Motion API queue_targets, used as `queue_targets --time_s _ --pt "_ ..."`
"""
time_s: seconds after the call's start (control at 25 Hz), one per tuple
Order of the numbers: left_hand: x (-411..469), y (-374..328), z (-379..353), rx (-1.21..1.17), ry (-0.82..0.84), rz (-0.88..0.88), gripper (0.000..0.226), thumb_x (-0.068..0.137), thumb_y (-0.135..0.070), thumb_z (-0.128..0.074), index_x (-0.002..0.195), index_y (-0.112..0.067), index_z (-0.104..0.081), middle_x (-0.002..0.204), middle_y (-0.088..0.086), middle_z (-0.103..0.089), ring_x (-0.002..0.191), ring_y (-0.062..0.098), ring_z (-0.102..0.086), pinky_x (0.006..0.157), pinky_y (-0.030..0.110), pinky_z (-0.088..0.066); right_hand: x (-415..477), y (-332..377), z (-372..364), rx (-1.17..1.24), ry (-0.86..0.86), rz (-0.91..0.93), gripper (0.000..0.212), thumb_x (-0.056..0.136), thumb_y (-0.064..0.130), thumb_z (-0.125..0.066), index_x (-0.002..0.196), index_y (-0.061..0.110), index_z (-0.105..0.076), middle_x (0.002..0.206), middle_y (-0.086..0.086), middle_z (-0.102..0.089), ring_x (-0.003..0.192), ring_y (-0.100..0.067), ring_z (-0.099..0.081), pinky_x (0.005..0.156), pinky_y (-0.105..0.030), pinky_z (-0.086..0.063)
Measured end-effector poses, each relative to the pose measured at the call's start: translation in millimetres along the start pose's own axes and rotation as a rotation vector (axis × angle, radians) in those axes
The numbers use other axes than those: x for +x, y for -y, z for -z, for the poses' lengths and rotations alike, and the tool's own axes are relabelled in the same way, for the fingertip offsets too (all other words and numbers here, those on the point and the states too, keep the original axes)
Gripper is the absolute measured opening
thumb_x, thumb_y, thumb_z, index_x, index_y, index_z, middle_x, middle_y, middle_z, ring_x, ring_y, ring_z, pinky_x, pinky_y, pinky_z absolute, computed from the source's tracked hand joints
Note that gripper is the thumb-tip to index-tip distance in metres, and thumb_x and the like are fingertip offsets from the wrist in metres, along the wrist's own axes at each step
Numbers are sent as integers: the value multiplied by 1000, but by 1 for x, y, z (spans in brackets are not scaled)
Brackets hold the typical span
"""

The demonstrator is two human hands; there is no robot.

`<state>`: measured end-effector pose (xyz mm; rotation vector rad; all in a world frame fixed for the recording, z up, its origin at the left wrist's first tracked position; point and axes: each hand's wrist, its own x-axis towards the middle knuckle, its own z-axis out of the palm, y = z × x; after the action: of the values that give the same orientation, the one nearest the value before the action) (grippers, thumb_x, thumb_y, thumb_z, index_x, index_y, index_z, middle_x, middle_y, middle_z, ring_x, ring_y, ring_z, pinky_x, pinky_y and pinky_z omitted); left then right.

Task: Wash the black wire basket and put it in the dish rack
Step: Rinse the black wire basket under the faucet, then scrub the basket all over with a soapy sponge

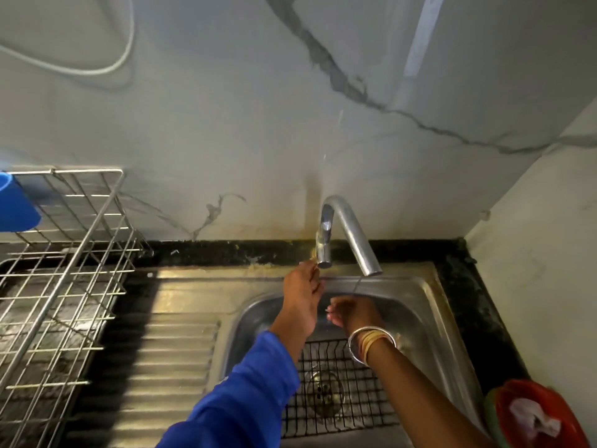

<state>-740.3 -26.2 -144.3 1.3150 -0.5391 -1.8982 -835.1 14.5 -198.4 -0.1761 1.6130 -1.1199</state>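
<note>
Left grip (302, 292), fingers straight, touches the tap (355, 234). Right grip (352, 313), cupped and empty, hovers over the black wire basket (365, 399)

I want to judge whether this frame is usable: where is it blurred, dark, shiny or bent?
In the head view the right hand under the faucet is slightly blurred; in the same view a dark shadow band crosses the drainboard beside the dish rack, glare sits on the faucet spout, and the wide lens bows the rack's wires.
</note>
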Motion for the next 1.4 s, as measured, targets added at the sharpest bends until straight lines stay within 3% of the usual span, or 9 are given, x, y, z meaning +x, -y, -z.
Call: queue_targets --time_s 0.16,0.32,0.44,0.6,0.8,1.04,1.2,1.28,1.4 --pt "-7 18 0 148 9 -180 23 102 -20 -57 124 -23 -63 128 1 -64 122 21 -60 104 36 -47 -9 15 -1 222 115 -98 23 92 -2 -46 72 -3 -57 55 -11 -55 50 -21 -54 55 -31 -47" --pt "0 22 -1 754 176 -308 73 103 -15 -54 160 -40 -16 158 -2 -37 135 26 -50 101 40 -54 -8 13 4 95 16 -12 23 93 -5 -44 74 2 -57 68 -14 -56 51 -21 -59 48 -28 -52" --pt "2 18 14 962 222 -436 77 102 -6 -52 162 -33 -13 156 -10 -29 130 12 -50 93 16 -54 -16 13 10 -56 -19 130 19 89 -12 -52 76 -5 -64 73 -18 -65 63 -26 -65 52 -24 -57" --pt "-12 64 43 682 25 -281 29 104 -9 -50 129 -19 -60 124 5 -69 107 16 -67 88 28 -56 -32 2 25 -348 -28 284 14 86 -3 -64 93 5 -74 83 -8 -73 79 -22 -72 74 -32 -60" --pt "-43 125 59 424 98 201 20 107 -9 -47 115 -3 -65 103 17 -76 90 28 -76 77 34 -63 -65 -42 56 -847 98 326 26 89 9 -58 107 21 -71 102 3 -72 94 -12 -67 83 -26 -55" --pt "-66 147 53 1356 368 -164 11 99 -13 -63 105 -13 -72 105 -1 -74 89 6 -69 85 27 -57 -99 -75 116 -1157 -44 382 32 88 11 -55 116 21 -67 118 -1 -66 108 -18 -63 87 -21 -48" --pt "-77 144 27 1222 379 -302 18 95 -6 -66 84 -17 -73 74 -4 -73 61 5 -69 61 18 -56 -117 -57 154 -1118 -255 547 19 85 11 -58 84 19 -74 86 -1 -71 82 -16 -68 71 -24 -51" --pt "-79 145 12 1214 451 -308 11 93 -16 -73 104 -17 -73 93 -9 -73 84 4 -70 73 11 -52 -127 -43 177 -1016 -383 659 21 82 6 -61 91 19 -75 92 -1 -72 85 -16 -67 77 -26 -52" --pt "-76 155 -4 1356 573 -264 52 92 -30 -74 139 -19 -56 136 -6 -59 128 11 -54 102 19 -40 -132 -28 226 -1049 -598 701 23 81 6 -62 97 16 -75 98 -7 -72 90 -25 -67 81 -31 -51"
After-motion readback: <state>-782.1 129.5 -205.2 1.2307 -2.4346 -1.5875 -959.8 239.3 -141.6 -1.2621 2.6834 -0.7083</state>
